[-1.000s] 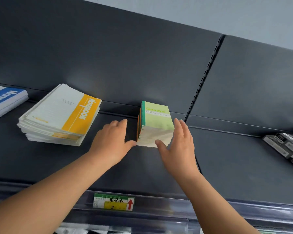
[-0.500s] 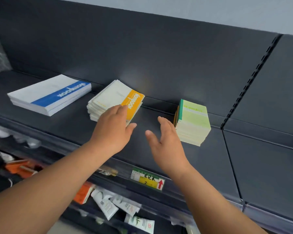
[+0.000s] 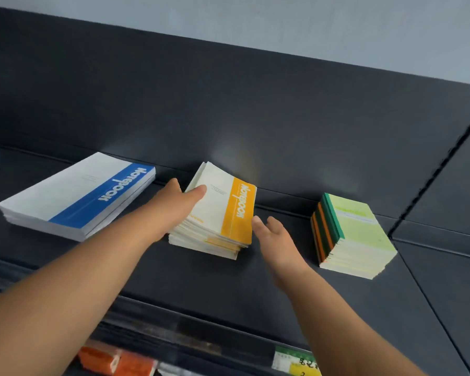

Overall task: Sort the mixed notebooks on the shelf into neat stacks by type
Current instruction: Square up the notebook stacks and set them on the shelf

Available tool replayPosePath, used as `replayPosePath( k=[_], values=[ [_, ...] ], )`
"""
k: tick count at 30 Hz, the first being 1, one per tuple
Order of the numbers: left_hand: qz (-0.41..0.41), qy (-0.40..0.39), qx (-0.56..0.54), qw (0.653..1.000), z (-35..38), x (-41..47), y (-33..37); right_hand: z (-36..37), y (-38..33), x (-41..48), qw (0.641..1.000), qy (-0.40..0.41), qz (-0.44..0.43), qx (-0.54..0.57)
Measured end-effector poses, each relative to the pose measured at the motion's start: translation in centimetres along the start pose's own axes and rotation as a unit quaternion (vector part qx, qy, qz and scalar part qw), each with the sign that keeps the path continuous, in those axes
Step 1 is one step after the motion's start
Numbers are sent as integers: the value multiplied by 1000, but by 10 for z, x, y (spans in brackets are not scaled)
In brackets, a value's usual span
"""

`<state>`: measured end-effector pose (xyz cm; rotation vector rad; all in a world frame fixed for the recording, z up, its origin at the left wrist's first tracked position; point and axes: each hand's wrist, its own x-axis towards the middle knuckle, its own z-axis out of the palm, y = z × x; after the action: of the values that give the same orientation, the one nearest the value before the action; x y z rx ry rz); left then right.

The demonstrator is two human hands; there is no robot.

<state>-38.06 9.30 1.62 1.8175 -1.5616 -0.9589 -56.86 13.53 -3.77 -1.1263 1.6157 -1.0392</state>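
On the dark grey metal shelf (image 3: 282, 289), the stack of white paper notebooks with an orange band (image 3: 220, 210) sits in the middle. It lies between the larger stack of white notebooks with a blue band (image 3: 76, 196) and the small stack of green-covered notebooks (image 3: 356, 234). The left hand (image 3: 174, 204) lies against its left edge, fingers stretched out and thumb resting on the top cover. The right hand (image 3: 274, 237) is spread flat, its fingers (image 3: 257, 222) at the orange edge; I cannot tell whether they touch.

The lower notebooks are fanned out of line, so the pile is loose. A squeeze from both sides that comes unevenly could skid the top copies over the rest, or buckle the thin covers instead of squaring them. Too hard a push from the right might shove the whole pile towards the blue-banded stack.
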Motion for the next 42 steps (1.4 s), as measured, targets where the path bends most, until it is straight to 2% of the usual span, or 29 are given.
replayPosePath(
  k=[4,7,10,16,27,36,42],
  values=[
    [26,-65,19,997,-2,35,-1,19,-2,18,999,-7,16,48],
    [72,-129,30,989,2,51,-14,31,0,26,998,-20,0,65],
    [105,-159,0,982,3,58,-23,40,4,33,996,-30,-19,79],
    [58,-208,-125,968,2,61,-29,55,-3,34,996,-30,-29,81],
    [108,-206,-196,952,3,54,-27,56,-6,34,997,7,-9,77],
    [145,-234,-130,952,-5,51,-26,56,-12,28,999,2,-34,43],
    [151,-203,-120,960,-12,42,-19,52,-10,22,997,15,-34,73]
  ],
)
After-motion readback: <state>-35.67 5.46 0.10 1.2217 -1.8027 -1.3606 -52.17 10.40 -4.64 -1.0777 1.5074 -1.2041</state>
